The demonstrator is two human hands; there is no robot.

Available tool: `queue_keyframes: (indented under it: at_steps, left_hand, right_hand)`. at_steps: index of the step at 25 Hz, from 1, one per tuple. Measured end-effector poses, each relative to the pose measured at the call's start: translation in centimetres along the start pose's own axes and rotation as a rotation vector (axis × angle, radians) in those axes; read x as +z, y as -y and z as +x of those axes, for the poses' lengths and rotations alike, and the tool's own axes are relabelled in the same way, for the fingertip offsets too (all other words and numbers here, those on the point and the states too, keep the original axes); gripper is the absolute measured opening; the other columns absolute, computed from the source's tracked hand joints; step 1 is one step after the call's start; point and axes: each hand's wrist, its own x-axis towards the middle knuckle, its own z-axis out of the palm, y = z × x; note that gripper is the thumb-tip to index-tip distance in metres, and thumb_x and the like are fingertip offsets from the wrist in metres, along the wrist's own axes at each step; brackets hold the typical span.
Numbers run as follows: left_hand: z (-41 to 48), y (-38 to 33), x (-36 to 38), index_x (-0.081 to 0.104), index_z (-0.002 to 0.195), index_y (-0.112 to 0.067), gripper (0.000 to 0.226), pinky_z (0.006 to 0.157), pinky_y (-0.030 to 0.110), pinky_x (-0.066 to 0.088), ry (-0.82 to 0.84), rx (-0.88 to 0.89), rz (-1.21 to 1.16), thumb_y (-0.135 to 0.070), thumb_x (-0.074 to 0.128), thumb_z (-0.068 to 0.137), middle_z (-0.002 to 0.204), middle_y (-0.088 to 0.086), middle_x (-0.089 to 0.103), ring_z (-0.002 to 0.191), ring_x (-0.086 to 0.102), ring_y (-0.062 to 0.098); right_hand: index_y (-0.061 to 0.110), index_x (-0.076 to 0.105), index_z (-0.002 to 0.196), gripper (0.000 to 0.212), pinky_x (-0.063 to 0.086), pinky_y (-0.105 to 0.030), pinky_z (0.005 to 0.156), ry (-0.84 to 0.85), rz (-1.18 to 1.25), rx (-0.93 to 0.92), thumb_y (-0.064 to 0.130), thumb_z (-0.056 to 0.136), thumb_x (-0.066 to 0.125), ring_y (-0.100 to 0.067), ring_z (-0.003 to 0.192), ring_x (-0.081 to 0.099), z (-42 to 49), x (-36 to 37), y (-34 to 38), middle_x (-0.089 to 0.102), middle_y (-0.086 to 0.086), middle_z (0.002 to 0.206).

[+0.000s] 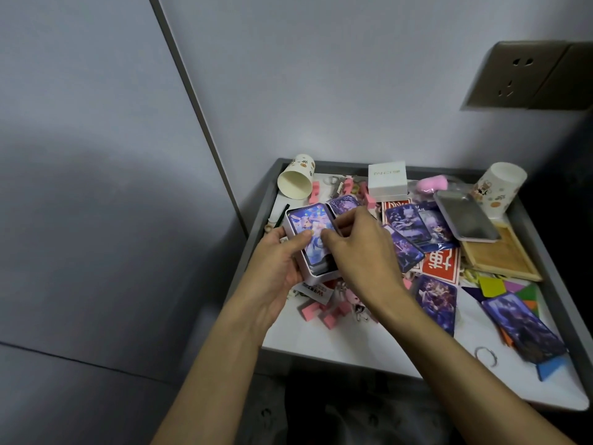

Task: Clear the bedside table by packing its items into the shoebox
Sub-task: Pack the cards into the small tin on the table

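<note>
L hand (277, 264) grips a small white tin (317, 277) from its left side, fingers curled underneath and thumb pressed on the top card. The tin is held tilted just above the front-left part of the bedside table (369, 345), w/ a card stack (308, 226) sitting inside it; the top card shows a purple-blue cartoon figure. R hand (359, 252) pinches that stack, thumb tip on the top card next to the L thumb and fingers curled over the stack's far-right edge. The rest of the table stuff lies scattered. A paper cup (296, 178) lies on its side at the back-left corner, mouth toward the camera, and a 2nd cup (500, 187) stands at the back-right corner. A white box (387, 181) sits at back centre, w/ a pink item (433, 183) in clear wrap just beside it. A grey tin lid (465, 220) rests tilted, partly on a wooden frame (503, 255). Loose purple cards (438, 300) spread across the middle and right, overlapping red cards (439, 264). Coloured flat shapes (491, 285) lie near the right rim, partly under one card. Pink blocks (324, 313) cluster below the tin, between the two forearms. A metal ring (486, 356) lies near the front-right. A wall socket (519, 75) is on the wall above the table.
</note>
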Motion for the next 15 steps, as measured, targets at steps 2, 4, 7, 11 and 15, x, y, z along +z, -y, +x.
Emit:
queue_keyframes:
  at_steps: [2, 4, 7, 11, 15]
  left_hand:
    - [0.1, 0.0, -0.1, 0.058, 0.124, -0.001, 0.029, 0.082, 0.044, 0.06, -0.013, -0.004, 0.008, -0.003, 0.055, 0.096, 0.109, 0.02, 0.073, 0.096, 0.072, 0.03]
    - [0.1, 0.0, -0.3, 0.057, 0.124, 0.001, 0.028, 0.076, 0.041, 0.061, -0.021, -0.005, 0.015, -0.001, 0.055, 0.096, 0.108, 0.02, 0.073, 0.094, 0.072, 0.029]
    - [0.3, -0.2, -0.8, 0.06, 0.121, 0.002, 0.026, 0.078, 0.043, 0.061, -0.053, 0.019, 0.01, 0.0, 0.052, 0.096, 0.107, 0.021, 0.073, 0.092, 0.073, 0.029]
    - [0.5, -0.5, -1.6, 0.061, 0.119, 0.002, 0.029, 0.086, 0.053, 0.057, -0.118, 0.039, -0.041, -0.004, 0.054, 0.092, 0.105, 0.02, 0.074, 0.092, 0.073, 0.032]
    - [0.6, -1.0, -1.9, 0.063, 0.117, -0.001, 0.027, 0.075, 0.045, 0.062, -0.188, 0.027, -0.07, -0.008, 0.06, 0.091, 0.099, 0.015, 0.076, 0.084, 0.075, 0.028]
  right_hand:
    - [0.019, 0.057, 0.104, 0.022, 0.053, -0.044, 0.081, 0.023, 0.005, 0.008, 0.03, 0.087, 0.065, -0.02, 0.09, 0.063, 0.1, 0.0, 0.0, 0.065, 0.003, 0.093]
    - [0.018, 0.058, 0.105, 0.024, 0.053, -0.042, 0.082, 0.03, -0.021, -0.034, 0.028, 0.085, 0.066, -0.02, 0.094, 0.061, 0.0, 0.3, 0.0, 0.064, 0.002, 0.097]
    - [0.018, 0.058, 0.112, 0.033, 0.049, -0.037, 0.089, -0.008, -0.101, -0.124, 0.029, 0.082, 0.069, -0.018, 0.106, 0.052, 0.0, 0.6, -0.3, 0.05, 0.0, 0.114]
    - [0.02, 0.061, 0.11, 0.029, 0.054, -0.039, 0.084, 0.146, 0.088, -0.037, 0.035, 0.086, 0.067, -0.013, 0.094, 0.061, 0.3, 0.5, -0.5, 0.062, 0.004, 0.107]
    - [0.023, 0.068, 0.093, 0.02, 0.056, -0.035, 0.074, 0.208, 0.124, -0.104, 0.041, 0.091, 0.06, -0.011, 0.076, 0.066, 1.1, 0.5, -0.9, 0.069, 0.008, 0.085]
